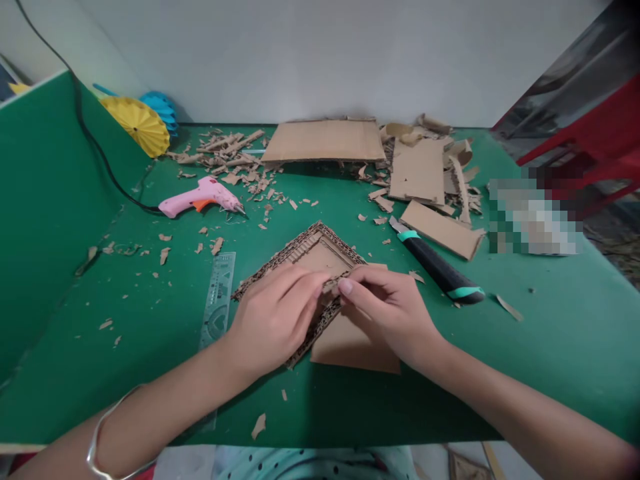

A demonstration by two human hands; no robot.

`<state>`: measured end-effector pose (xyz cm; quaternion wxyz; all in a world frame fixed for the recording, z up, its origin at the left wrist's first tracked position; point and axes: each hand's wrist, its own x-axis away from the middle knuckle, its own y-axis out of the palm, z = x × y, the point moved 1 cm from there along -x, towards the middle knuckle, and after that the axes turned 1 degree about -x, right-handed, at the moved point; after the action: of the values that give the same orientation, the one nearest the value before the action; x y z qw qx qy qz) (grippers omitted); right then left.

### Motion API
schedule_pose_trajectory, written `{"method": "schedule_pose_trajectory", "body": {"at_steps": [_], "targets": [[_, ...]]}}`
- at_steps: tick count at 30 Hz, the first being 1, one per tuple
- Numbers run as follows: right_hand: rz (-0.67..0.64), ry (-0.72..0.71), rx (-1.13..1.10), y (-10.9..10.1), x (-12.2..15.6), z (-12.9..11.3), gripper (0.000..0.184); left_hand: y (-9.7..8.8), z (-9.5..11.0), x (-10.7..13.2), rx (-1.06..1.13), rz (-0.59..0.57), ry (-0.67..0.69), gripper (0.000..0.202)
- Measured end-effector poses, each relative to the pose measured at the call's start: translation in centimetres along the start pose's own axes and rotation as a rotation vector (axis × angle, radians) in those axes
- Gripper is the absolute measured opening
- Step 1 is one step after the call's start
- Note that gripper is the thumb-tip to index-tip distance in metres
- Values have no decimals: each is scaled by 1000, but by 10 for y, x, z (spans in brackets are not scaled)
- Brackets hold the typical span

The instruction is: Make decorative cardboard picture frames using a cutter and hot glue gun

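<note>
Both hands meet over a cardboard frame (310,237) with raised corrugated edges, turned corner-up on the green table. My left hand (280,313) lies across its left part, fingers closed on a small cardboard strip (332,284). My right hand (393,310) pinches the same strip between thumb and finger from the other side. Below the right hand a flat cardboard piece (355,350) lies partly beneath the frame. A clear ruler (219,293) lies left of the left hand, partly covered by the forearm. The lower part of the frame is hidden by my hands.
A pink glue gun (203,197) lies at left, its black cord running up the green partition (40,200). A black-and-teal utility knife (435,263) rests at right, blade pointing away. Cardboard sheets (325,140) and scraps (225,150) lie along the wall; paper fans (137,127) stand back left.
</note>
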<state>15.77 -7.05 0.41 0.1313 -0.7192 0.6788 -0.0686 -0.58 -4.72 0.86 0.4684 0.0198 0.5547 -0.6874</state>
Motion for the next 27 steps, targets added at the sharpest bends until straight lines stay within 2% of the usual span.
{"method": "schedule_pose_trajectory", "body": {"at_steps": [4,12,23,27], "targets": [[-16,-6,-40,0,0,-2,20,1,0,2,-141,3,118,15],[-75,58,-165,2,1,-3,19,-2,-1,3,-274,47,223,19],[-73,55,-89,1,1,-2,18,-5,2,2,-363,86,321,18],[-11,-26,-53,2,1,-1,17,-3,4,2,-247,78,267,18]]}}
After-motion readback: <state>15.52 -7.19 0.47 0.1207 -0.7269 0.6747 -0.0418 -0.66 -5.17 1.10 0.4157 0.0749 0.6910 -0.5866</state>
